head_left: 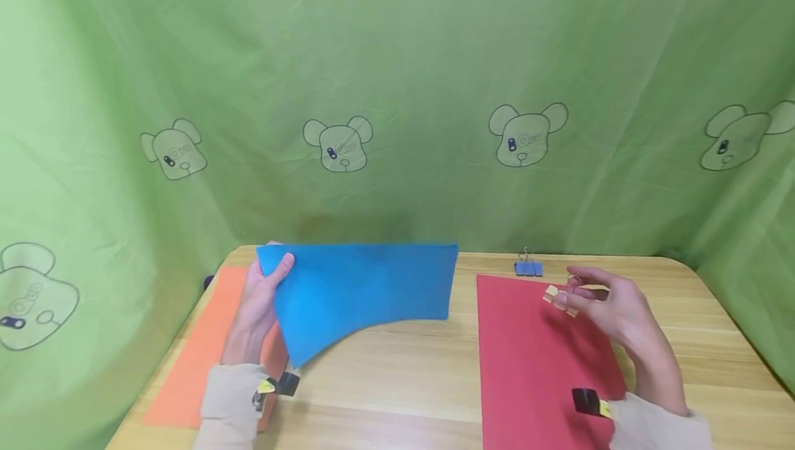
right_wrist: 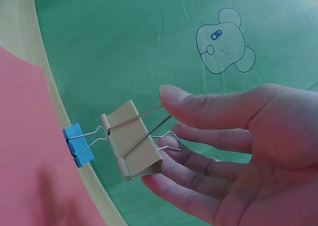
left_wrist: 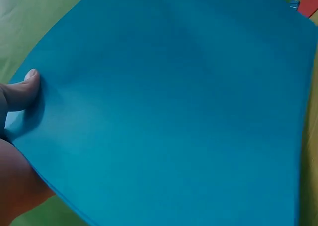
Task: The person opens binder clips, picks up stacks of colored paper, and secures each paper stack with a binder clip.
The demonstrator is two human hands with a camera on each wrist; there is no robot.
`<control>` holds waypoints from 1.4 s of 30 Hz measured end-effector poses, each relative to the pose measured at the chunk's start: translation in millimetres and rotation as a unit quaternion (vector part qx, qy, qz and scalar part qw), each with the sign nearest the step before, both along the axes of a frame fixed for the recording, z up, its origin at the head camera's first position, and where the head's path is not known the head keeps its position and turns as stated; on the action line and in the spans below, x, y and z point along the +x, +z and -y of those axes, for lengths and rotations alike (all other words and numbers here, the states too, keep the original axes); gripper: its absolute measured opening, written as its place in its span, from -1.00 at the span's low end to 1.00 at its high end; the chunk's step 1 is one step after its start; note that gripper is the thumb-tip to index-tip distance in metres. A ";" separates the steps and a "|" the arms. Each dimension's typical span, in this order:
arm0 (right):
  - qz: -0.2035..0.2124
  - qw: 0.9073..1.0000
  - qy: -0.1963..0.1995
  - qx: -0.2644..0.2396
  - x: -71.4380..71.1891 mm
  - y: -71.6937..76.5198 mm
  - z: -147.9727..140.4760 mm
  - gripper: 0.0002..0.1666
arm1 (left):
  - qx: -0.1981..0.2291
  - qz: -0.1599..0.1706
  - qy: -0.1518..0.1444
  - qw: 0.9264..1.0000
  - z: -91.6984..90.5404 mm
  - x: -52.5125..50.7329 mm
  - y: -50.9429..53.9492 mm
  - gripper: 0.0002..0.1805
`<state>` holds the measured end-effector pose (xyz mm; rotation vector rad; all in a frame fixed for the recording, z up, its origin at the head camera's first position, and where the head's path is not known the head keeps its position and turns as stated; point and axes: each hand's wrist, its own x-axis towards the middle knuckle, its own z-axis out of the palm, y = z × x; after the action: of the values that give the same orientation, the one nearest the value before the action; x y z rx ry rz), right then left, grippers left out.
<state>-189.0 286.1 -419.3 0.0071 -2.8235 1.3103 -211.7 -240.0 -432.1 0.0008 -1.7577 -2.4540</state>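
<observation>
**Blue paper held up in the left hand, tan clip pinched in the right hand**

A green curtain, printed with bear heads, hangs behind and to both sides of a wooden table.

On the table, a red sheet lies flat towards the right, and orange paper lies at the left, partly covered by the left arm.

The blue paper is raised over the table between them, stretching out to the right of the left hand. Its lower edge curves, and its near corner points down. The left hand grips it at the upper left corner, the thumb lying on the front face and the other fingers mostly hidden behind it.

The right hand is above the red sheet. Its thumb and fingers are bent towards each other with a small gap between them, taking hold of the tan clip by its wire handles; the other fingers curl loosely below. Pale sleeves cover both forearms.

The tan clip is clear of the table, over the upper part of the red sheet. A smaller blue clip sits at the table's far edge, just beyond that sheet.
</observation>
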 end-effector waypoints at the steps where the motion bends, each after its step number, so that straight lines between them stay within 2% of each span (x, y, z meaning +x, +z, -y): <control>1: -0.001 1.000 0.000 0.000 -0.2 0.0 0.2 -0.14 | 0.003 -0.011 0.007 1.000 -2.5 0.5 2.2 -0.88; 4: -0.003 1.000 0.000 -0.001 -0.8 -0.1 0.5 -0.13 | -0.005 -0.045 0.030 0.999 -10.8 0.7 4.8 -0.91; 6: -0.005 1.000 0.002 0.000 -1.1 -0.4 0.8 -0.12 | -0.019 -0.070 0.031 0.997 -16.2 0.1 3.0 -0.91; 8: -0.005 1.000 0.003 0.001 -1.1 -0.2 1.1 -0.12 | -0.032 -0.099 0.012 0.995 -19.6 -1.6 -1.6 -0.82; 10: -0.006 1.000 0.005 0.000 -1.0 0.4 1.9 -0.11 | -0.045 -0.123 -0.023 0.991 -20.0 -3.7 -8.1 -0.71; 13: -0.005 1.000 0.009 0.000 -0.6 2.3 3.4 -0.09 | -0.051 -0.136 -0.071 0.987 -15.2 -6.6 -17.7 -0.63; 15: -0.005 1.000 0.012 -0.001 -0.7 3.3 4.2 -0.08 | -0.049 -0.119 -0.075 0.989 -12.5 -7.3 -20.7 -0.65; 17: -0.002 1.000 0.013 0.005 -1.2 4.1 4.8 -0.06 | -0.053 -0.095 -0.061 0.992 -10.8 -6.7 -21.4 -0.71; 20: 0.003 1.000 0.013 0.014 -2.2 4.6 5.0 -0.05 | -0.081 -0.050 -0.053 0.994 -11.0 -5.4 -21.4 -0.69; 22: 0.011 1.000 0.012 0.018 -2.4 4.7 4.9 -0.04 | -0.109 -0.032 -0.079 0.990 -10.7 -6.6 -24.5 -0.77; 24: 0.019 1.000 0.012 0.019 -2.1 4.5 4.9 -0.01 | -0.144 -0.013 -0.111 0.983 -10.9 -8.7 -29.9 -0.93; 26: 0.027 0.999 0.013 0.019 -1.3 4.1 5.1 -0.01 | -0.164 0.001 -0.136 0.977 -11.9 -11.6 -37.0 -0.72; 28: 0.028 0.999 0.014 0.023 -0.6 3.9 5.1 -0.02 | -0.177 0.015 -0.146 0.973 -13.4 -13.4 -43.5 -0.57; 32: 0.017 0.999 0.019 0.032 0.2 4.4 4.3 -0.12 | -0.181 0.014 -0.157 0.971 -18.1 -16.1 -54.2 -0.46; 34: 0.013 0.999 0.019 0.034 0.2 4.4 3.9 -0.15 | -0.186 0.011 -0.164 0.969 -19.9 -16.3 -58.0 -0.46; 38: 0.008 0.999 0.016 0.033 0.2 5.6 3.6 -0.17 | -0.215 -0.016 -0.170 0.962 -21.1 -16.0 -60.8 -0.51; 42: 0.012 0.999 0.012 0.030 0.5 7.0 3.2 -0.16 | -0.234 -0.023 -0.138 0.962 -20.7 -15.0 -55.8 -0.55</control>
<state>-188.5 283.0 -412.3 0.0258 -2.8906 1.2387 -226.7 -219.2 -487.9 -0.3650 -2.4095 -2.1039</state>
